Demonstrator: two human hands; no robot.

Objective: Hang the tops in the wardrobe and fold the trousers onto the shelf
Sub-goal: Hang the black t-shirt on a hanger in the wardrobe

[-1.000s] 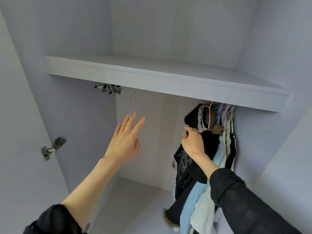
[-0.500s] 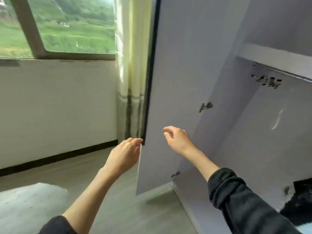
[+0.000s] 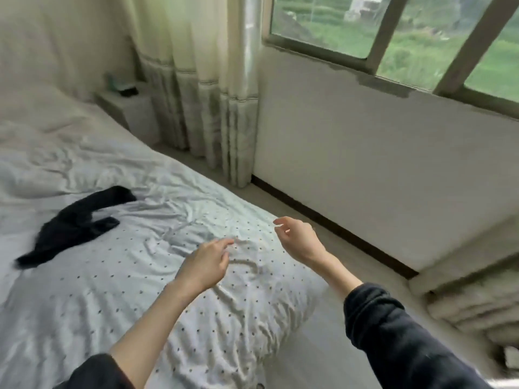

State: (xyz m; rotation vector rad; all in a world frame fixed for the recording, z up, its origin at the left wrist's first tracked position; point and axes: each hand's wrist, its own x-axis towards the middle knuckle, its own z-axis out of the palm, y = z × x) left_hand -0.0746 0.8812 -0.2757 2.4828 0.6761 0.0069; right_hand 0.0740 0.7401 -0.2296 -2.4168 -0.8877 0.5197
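A dark garment (image 3: 75,224) is seen lying on the bed (image 3: 118,279), apparently the next piece to be dealt with; whether it is a top or trousers cannot be told from this view. It lies well apart from both hands, at about ten o'clock from the left hand (image 3: 206,265), with its long axis running from seven o'clock up to one o'clock across the dotted sheet. The left hand is the nearer of the two and is held above the sheet, its grip loose, fingers relaxed and lightly bent, nothing held. The right hand (image 3: 299,238) is held near the edge of the bed at about two o'clock from the left hand, its grip likewise loose and empty. A reach leftward and away by the left hand is judged to be what the coming move calls for.

Against the earlier frames, the view is turned away from the wardrobe, whose open door and shelf are no longer seen; the bed, a curtain (image 3: 202,88) and a window (image 3: 393,32) are shown instead. Both hands are lowered and are empty, as half a second ago.
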